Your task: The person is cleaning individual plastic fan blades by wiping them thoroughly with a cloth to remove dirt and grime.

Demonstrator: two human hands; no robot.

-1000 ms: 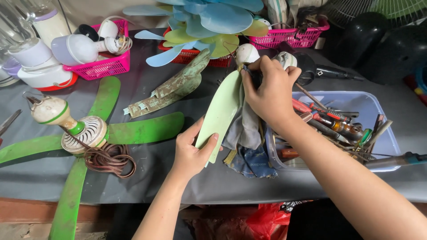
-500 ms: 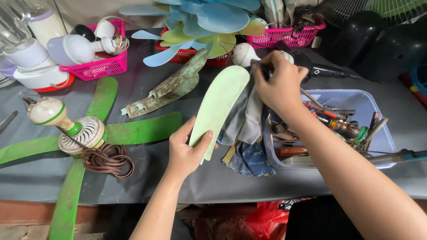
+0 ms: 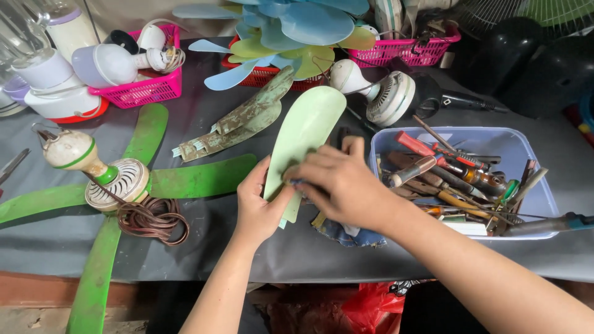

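I see my left hand [image 3: 257, 204] cupped around the lower end of a pale green fan blade [image 3: 306, 136], thumb on its near edge and fingers curled behind it, so the blade is pinched there. The blade slants up and away from that grip, its rounded tip ending just short of the white fan motor [image 3: 387, 96]. My right hand [image 3: 343, 185] lies over the blade's lower right edge, fingers pressed together and bearing down on a blue rag [image 3: 346, 232]; part of the rag hangs out below the hand, close to the front edge of the grey surface [image 3: 433, 260].

Right of the blade, almost touching my right hand, stands a clear blue plastic tub [image 3: 526, 148] crowded with screwdrivers, so there is little room on that side. Left of the blade lies a grimy old blade [image 3: 241, 120], and beyond it a green ceiling fan [image 3: 117, 179] with a coil of brown cord [image 3: 154, 219] against its hub. Between the pale blade and that fan's nearest green arm a narrow strip of bare surface remains. Beyond the blade's tip sit blue fan propellers [image 3: 291, 31] and pink baskets [image 3: 148, 86].
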